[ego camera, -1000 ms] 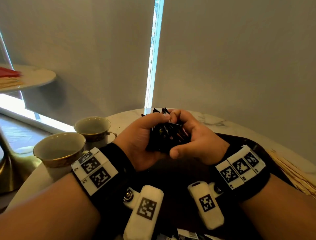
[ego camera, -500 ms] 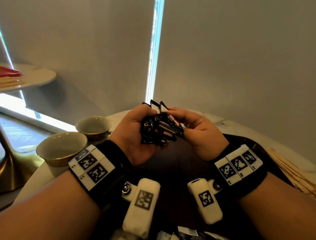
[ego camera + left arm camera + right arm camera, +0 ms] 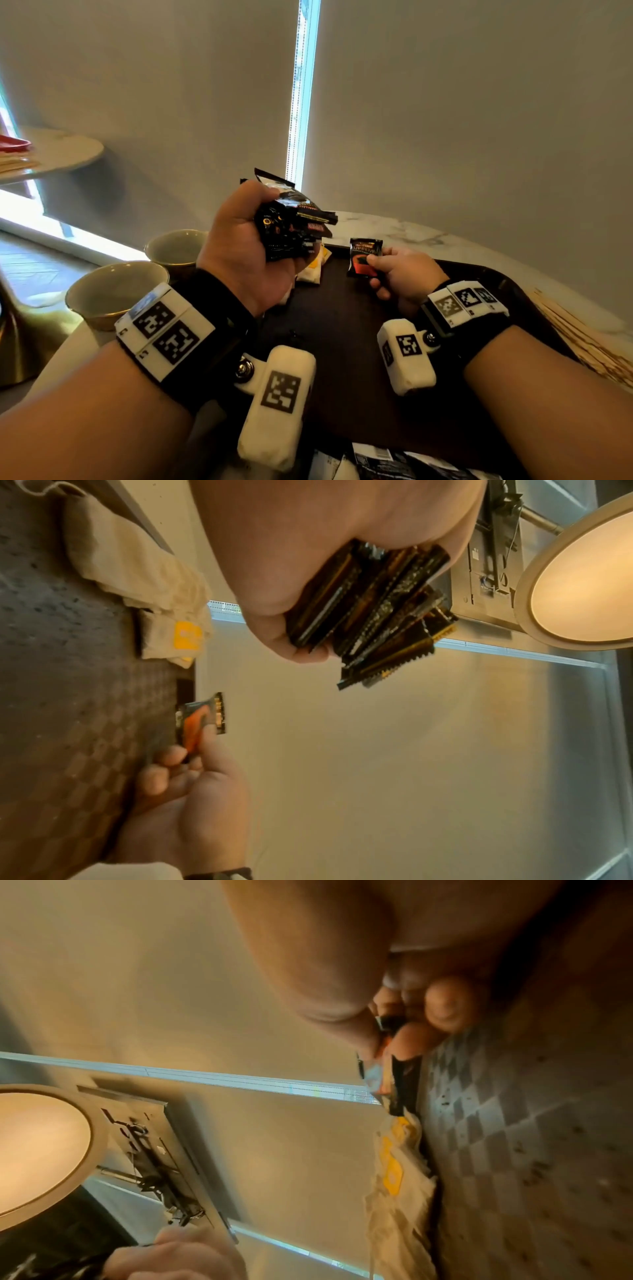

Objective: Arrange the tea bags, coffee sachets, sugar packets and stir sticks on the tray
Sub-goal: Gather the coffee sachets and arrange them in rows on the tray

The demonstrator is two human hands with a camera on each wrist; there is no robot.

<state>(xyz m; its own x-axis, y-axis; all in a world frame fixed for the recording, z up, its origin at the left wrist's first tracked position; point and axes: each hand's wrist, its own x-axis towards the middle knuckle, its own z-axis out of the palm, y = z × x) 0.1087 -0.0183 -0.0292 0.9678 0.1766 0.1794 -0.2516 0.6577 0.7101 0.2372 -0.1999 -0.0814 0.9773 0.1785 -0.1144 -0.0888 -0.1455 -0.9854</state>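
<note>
My left hand (image 3: 246, 246) is raised above the dark tray (image 3: 342, 329) and grips a bundle of black coffee sachets (image 3: 291, 222); in the left wrist view the bundle (image 3: 373, 610) fans out from my fist. My right hand (image 3: 404, 274) pinches a single black-and-red coffee sachet (image 3: 364, 257) low over the tray's far part; this sachet (image 3: 200, 718) also shows in the left wrist view. Pale tea bags with yellow tags (image 3: 313, 267) lie at the tray's far left edge, and the same tea bags (image 3: 397, 1177) appear in the right wrist view. Wooden stir sticks (image 3: 582, 339) lie right of the tray.
Two empty cups (image 3: 113, 294) (image 3: 176, 248) stand on the round marble table (image 3: 394, 226) left of the tray. More packets (image 3: 376, 462) lie at the tray's near edge. A second small table (image 3: 58, 154) stands far left. A wall and blind close the far side.
My hands have separated: the left lifted the bundle up and left, while the right drew one sachet out and lowered it toward the far part of the tray.
</note>
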